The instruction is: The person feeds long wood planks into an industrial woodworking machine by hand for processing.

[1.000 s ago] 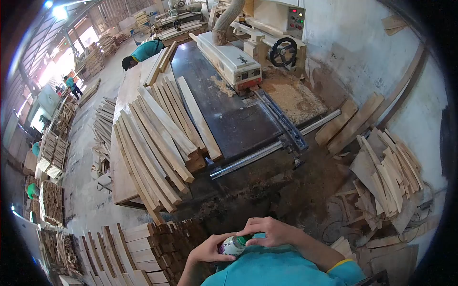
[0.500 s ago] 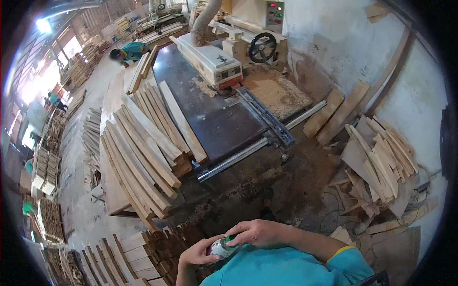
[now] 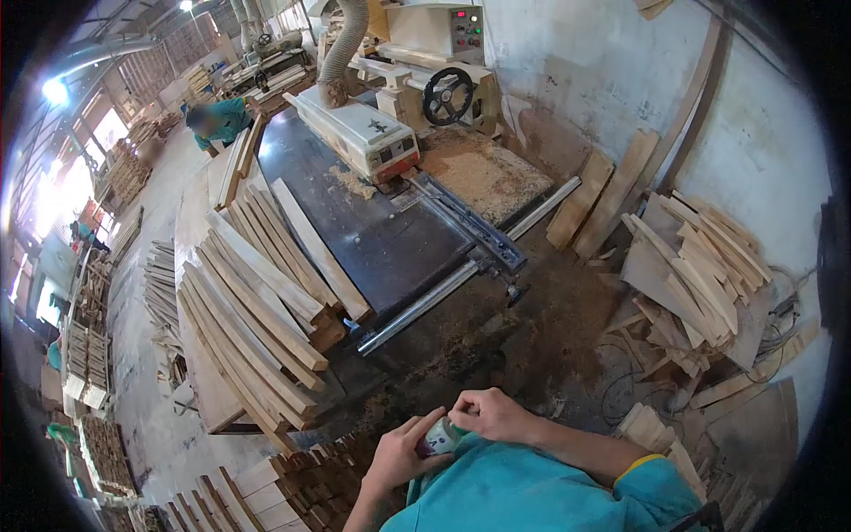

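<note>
Container (image 3: 441,436), small, pale and marked with purple, is sitting in your left hand (image 3: 399,452), low in front of your body; the view is not showing whether it is touching your teal shirt (image 3: 523,488). Your left fingers are wrapping it, the thumb lying along the side nearer you and the forefinger running over the far side. Your right hand (image 3: 492,414) is hovering right beside the container's upper end, its fingers curling in narrowly; whether they are pinching something or touching the rim, you cannot be telling from here.

Judging by its size against your palm, you are probably handling something light, with walls that are looking fairly stiff. Its surface is appearing smooth, so it could be slipping if your skin is dusty, given the sawdust (image 3: 483,168) lying beside the machine (image 3: 359,133). The middle of its body is offering the surest hold, thumb opposing fingers; an even, moderate squeeze would be sparing the wall in case it is thin. Wooden strips (image 3: 266,312) are lying ahead, well apart from your hands.
</note>
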Action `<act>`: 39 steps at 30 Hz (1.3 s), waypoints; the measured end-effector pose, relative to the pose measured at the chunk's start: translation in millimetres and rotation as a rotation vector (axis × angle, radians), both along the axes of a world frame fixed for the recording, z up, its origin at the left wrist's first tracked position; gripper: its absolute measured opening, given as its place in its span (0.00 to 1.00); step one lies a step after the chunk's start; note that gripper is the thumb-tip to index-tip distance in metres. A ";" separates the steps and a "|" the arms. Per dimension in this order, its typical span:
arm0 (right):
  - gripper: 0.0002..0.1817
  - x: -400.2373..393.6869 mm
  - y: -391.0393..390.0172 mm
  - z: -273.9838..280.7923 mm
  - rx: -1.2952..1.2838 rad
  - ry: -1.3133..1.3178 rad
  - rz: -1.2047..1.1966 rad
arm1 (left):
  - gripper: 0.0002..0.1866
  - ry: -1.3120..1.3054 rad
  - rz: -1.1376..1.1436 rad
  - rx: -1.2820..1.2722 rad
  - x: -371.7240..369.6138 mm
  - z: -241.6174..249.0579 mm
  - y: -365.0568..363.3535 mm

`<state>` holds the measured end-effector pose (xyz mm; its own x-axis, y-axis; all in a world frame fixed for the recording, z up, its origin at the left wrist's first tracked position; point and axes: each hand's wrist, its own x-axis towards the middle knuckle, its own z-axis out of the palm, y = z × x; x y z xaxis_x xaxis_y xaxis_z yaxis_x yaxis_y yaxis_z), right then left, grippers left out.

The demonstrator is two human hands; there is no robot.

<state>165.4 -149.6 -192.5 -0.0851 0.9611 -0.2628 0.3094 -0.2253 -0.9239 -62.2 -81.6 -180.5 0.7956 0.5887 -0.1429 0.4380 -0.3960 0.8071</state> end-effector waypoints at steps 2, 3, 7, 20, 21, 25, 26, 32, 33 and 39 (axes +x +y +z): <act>0.23 0.1 0.7 -16.9 -0.057 0.079 -0.106 | 0.43 0.083 0.014 0.196 3.5 0.7 -2.0; 0.23 1.4 1.6 -13.5 -0.054 0.082 -0.102 | 0.43 0.086 0.016 0.199 4.2 -2.3 -1.7; 0.22 -6.3 5.6 -3.0 0.020 0.215 -0.152 | 0.43 0.070 0.069 0.323 4.1 2.2 3.1; 0.18 10.7 8.3 9.7 0.437 -0.227 -0.211 | 0.40 -0.535 -0.028 0.459 -48.8 112.0 28.3; 0.18 12.2 7.0 4.7 0.426 -0.234 -0.234 | 0.40 -0.540 -0.044 0.443 -48.0 109.8 29.4; 0.24 15.6 -0.5 -7.3 0.402 -0.337 -0.223 | 0.40 -0.556 -0.094 0.386 -42.4 102.5 30.2; 0.24 14.4 -1.1 -11.9 0.403 -0.334 -0.218 | 0.40 -0.556 -0.105 0.378 -41.7 101.9 31.1; 0.21 16.8 -2.7 -12.4 0.367 -0.328 -0.197 | 0.39 -0.566 -0.181 0.336 -30.8 98.6 40.4; 0.21 19.0 -4.0 -13.7 0.362 -0.333 -0.215 | 0.39 -0.568 -0.193 0.329 -28.6 97.7 41.6; 0.20 25.6 -1.3 -8.9 0.391 -0.306 -0.216 | 0.39 -0.540 -0.214 0.337 -36.2 101.8 52.8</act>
